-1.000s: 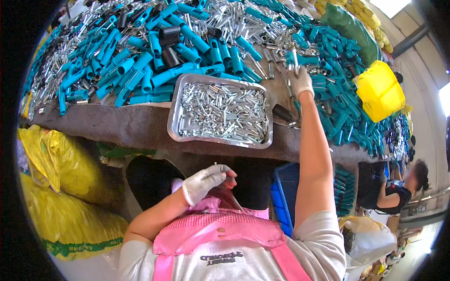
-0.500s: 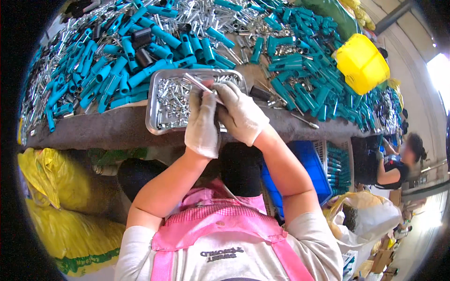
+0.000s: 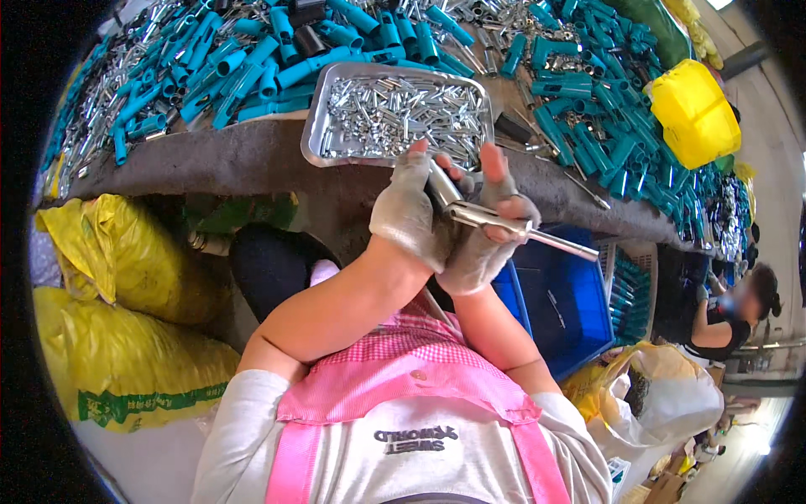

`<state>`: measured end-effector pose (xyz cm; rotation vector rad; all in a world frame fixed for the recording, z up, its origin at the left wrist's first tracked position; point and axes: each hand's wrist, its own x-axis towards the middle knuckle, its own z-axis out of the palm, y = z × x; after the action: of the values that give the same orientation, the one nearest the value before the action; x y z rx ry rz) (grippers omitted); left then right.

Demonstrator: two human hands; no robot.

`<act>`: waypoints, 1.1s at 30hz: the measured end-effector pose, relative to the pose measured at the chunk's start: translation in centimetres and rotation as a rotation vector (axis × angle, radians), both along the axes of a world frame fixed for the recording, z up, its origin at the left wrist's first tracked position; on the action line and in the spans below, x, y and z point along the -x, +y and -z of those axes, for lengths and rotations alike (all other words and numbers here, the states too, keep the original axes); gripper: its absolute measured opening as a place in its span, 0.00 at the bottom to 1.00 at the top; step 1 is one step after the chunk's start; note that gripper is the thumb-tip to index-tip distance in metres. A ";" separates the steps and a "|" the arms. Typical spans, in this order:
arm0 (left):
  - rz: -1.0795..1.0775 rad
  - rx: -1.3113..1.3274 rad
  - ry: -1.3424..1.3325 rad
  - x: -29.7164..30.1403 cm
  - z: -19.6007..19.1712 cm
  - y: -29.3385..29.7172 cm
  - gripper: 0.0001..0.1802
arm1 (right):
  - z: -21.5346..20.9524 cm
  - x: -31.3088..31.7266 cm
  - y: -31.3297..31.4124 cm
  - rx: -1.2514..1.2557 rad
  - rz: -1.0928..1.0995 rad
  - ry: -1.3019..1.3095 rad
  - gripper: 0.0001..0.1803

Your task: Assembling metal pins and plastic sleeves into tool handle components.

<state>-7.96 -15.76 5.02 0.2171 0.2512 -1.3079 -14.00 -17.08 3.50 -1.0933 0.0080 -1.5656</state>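
Both my hands wear pale, grimy gloves with bare fingertips. They are together just in front of the near rim of a shallow metal tray (image 3: 313,126) full of small silver pins and fittings. Closed on a short silver tube (image 3: 443,186) is my left hand (image 3: 410,208). My right hand (image 3: 485,248), palm turned up, has fingers curled round a slotted metal tube (image 3: 491,217). From its end a thin rod (image 3: 567,244) sticks out to the right. The two tubes meet at an angle; I cannot tell whether they are joined.
Heaps of teal tubular parts (image 3: 243,84) and silver pieces cover the bench. A yellow container (image 3: 693,113) stands at the right. Below are a blue bin (image 3: 579,294), a crate of teal-handled parts (image 3: 631,294), and yellow sacks (image 3: 138,357). Another person (image 3: 726,323) sits at far right.
My hands have come back from over the tray to its near edge. My right hand has turned palm up, and the slotted tube with its rod now shows. The view has shifted too.
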 end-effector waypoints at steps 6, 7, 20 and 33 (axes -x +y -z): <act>0.086 -0.063 -0.157 -1.5 -1.6 2.5 0.14 | 0.7 3.2 -2.2 0.513 0.267 0.854 0.24; 0.090 -0.113 -0.169 -1.5 -1.7 2.7 0.15 | 0.8 3.4 -2.0 0.407 0.123 0.796 0.26; -0.035 -0.125 -0.626 2.0 0.5 3.7 0.15 | 2.0 8.9 3.4 -0.492 -0.221 0.527 0.18; -0.022 -0.095 -0.605 4.2 4.2 3.3 0.14 | 5.5 10.6 3.0 0.213 0.404 1.029 0.21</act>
<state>-12.14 -12.47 0.82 0.6727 -0.1987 -1.1525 -24.59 -14.04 -2.02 -2.0570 0.8097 -1.1851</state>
